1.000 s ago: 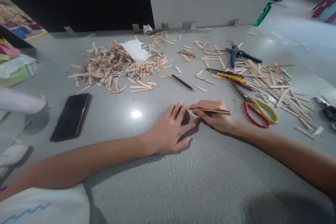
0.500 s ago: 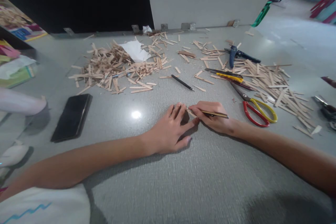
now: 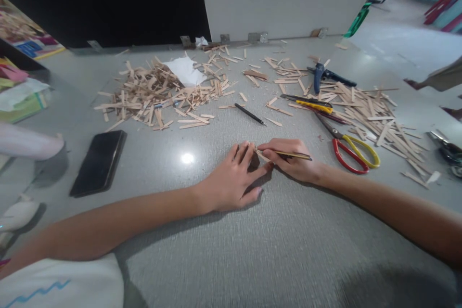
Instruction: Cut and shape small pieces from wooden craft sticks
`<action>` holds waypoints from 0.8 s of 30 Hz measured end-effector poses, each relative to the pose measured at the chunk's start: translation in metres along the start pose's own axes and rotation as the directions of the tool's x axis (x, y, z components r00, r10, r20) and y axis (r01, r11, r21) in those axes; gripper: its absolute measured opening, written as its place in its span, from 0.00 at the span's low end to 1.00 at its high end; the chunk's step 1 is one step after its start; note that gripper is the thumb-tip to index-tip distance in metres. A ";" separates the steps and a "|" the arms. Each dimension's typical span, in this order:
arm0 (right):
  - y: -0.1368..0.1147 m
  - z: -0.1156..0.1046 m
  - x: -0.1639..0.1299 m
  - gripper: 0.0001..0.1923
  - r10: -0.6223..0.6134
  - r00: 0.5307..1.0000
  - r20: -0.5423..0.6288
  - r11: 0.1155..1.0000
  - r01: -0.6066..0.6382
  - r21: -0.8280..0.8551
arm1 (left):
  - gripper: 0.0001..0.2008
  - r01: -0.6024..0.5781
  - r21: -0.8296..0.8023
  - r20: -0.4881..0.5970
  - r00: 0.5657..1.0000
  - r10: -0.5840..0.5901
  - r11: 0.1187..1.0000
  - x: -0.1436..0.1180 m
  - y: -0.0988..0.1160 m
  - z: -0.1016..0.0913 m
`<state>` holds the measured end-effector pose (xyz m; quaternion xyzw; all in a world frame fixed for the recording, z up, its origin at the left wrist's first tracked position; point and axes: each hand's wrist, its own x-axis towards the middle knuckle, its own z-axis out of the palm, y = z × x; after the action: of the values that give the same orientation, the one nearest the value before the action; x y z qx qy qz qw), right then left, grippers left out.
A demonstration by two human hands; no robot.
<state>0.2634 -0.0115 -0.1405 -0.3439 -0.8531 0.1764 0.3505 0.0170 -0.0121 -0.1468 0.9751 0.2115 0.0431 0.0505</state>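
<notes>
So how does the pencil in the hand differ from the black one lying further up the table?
The held pencil is yellowish and gripped in the right hand, its tip at a small wooden stick by the left hand. The black pencil is dark, lies loose and untouched. Both are slim and lie at a slant.

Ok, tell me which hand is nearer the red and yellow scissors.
Right. The right hand, holding a pencil, lies just left of the red and yellow scissors. The left hand is farther left still, pressing flat on the table.
</notes>
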 end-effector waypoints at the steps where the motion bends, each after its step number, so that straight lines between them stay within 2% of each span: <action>1: 0.000 0.000 0.000 0.15 0.004 1.000 -0.008 1.000 -0.004 0.000 | 0.33 -0.001 -0.001 -0.003 1.000 0.001 1.000 0.000 0.000 0.000; 15: -0.002 0.002 0.001 0.19 0.154 0.988 -0.010 0.988 -0.154 -0.008 | 0.36 0.011 0.028 -0.004 1.000 -0.011 1.000 0.000 0.002 0.001; 24: -0.001 0.002 -0.001 0.21 0.059 0.998 0.006 0.998 -0.059 -0.013 | 0.35 0.011 0.037 0.025 1.000 -0.012 0.999 0.002 0.003 -0.001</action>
<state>0.2620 -0.0133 -0.1416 -0.3705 -0.8448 0.1825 0.3402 0.0200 -0.0138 -0.1457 0.9751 0.2172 0.0268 0.0355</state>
